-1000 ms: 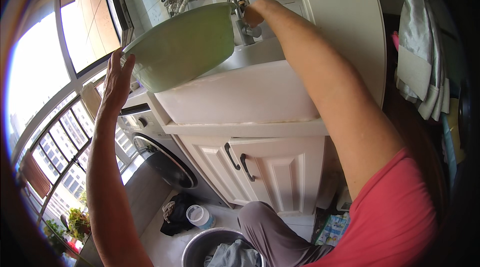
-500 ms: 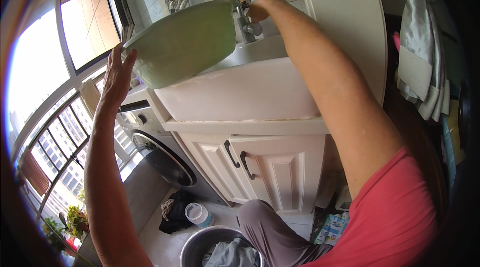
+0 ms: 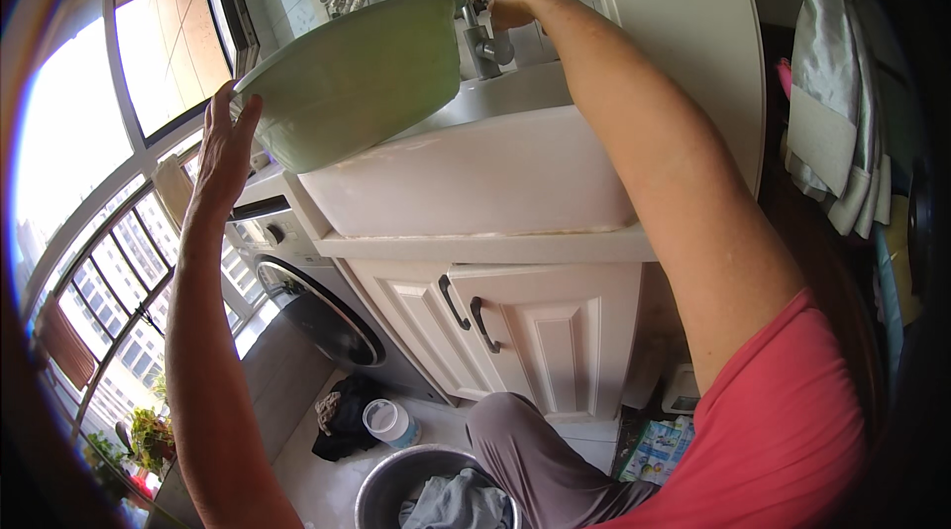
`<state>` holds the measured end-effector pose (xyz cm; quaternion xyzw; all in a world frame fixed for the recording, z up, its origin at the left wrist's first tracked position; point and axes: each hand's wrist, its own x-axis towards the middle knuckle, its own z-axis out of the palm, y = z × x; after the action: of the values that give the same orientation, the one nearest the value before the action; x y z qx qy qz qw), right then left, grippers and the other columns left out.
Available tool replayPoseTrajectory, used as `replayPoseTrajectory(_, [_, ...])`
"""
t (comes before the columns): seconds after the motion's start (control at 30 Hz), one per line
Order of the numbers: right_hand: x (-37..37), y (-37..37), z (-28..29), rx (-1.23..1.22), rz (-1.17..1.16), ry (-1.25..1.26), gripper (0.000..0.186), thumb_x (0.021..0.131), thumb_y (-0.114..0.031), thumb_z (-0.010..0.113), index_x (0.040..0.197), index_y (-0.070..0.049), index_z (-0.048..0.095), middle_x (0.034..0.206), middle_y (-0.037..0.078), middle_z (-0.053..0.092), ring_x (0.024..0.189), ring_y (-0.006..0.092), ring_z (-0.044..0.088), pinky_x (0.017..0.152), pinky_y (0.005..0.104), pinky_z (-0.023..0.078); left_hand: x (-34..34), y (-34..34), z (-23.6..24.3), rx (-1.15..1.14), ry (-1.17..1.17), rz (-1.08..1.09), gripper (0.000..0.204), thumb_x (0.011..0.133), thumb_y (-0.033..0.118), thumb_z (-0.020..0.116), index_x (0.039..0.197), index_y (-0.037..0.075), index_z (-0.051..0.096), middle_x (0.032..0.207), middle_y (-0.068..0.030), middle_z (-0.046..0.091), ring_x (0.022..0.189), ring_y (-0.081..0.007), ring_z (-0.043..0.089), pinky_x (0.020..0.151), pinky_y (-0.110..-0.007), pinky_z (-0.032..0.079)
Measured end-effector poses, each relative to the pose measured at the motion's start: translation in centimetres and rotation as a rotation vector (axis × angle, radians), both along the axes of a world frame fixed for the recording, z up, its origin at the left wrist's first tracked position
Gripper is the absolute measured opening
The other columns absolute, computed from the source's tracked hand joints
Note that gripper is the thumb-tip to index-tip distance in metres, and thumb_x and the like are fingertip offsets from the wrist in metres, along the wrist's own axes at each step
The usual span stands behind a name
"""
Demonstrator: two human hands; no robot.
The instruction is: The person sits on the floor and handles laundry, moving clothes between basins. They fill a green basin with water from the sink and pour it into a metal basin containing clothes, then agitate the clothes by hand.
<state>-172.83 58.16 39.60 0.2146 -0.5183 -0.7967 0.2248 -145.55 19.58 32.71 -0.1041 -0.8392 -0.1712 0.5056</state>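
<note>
A large translucent green basin (image 3: 357, 78) rests tilted over the white sink (image 3: 466, 177), its left side raised. My left hand (image 3: 226, 128) grips its left rim, thumb on the near side and fingers behind the edge. My right hand (image 3: 515, 6) is just beside the chrome faucet (image 3: 483, 49), above its side knob. Its fingers point down and are partly hidden, so I cannot tell whether they touch the faucet. A pale stream appears below the spout, behind the basin's far rim. The basin's inside is out of sight.
Below the sink is a white cabinet (image 3: 545, 321); a washing machine (image 3: 322, 306) stands at its left. On the floor are a metal tub (image 3: 371, 499) with grey cloth (image 3: 461, 501), a small white bucket (image 3: 391, 422) and a dark bag (image 3: 347, 415). Windows line the left.
My right hand has risen slightly relative to the faucet. The left hand keeps its hold on the basin, and the whole view has shifted a little.
</note>
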Motion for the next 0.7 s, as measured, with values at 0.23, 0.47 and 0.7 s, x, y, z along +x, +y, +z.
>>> replayPoseTrajectory(0.23, [4.6,-0.6,0.5,0.401,-0.16,0.13,0.03,0.094,-0.019,0.041,0.117,-0.008,0.056,0.118,0.004,0.062,0.103,0.0193,0.064,0.083,0.0398,0.054,0.3,0.6,0.2,-0.006,0.008,0.016,0.078,0.09,0.065,0.041,0.143,0.007,0.035,0.142,-0.0249,0.038,0.129,-0.04,0.043,0.103,-0.052,0.038])
replayPoseTrajectory(0.47, [6.5,-0.7,0.2,0.605,-0.186,0.209,0.027,0.093,-0.017,0.045,0.115,-0.007,0.057,0.115,0.007,0.063,0.101,0.0216,0.065,0.083,0.0422,0.055,0.5,0.9,-0.1,0.0,0.028,0.006,0.074,0.091,0.062,0.043,0.143,0.01,0.036,0.141,-0.0243,0.039,0.129,-0.0391,0.043,0.102,-0.052,0.038])
replayPoseTrajectory(0.7, [8.6,-1.0,0.0,0.789,-0.266,0.23,0.034,0.09,-0.016,0.044,0.12,-0.004,0.055,0.122,0.013,0.06,0.107,0.0284,0.063,0.093,0.0459,0.05,0.5,1.4,-0.2,0.006,0.035,0.009,0.073,0.091,0.061,0.044,0.143,0.011,0.035,0.142,-0.0237,0.039,0.13,-0.0389,0.042,0.103,-0.052,0.039])
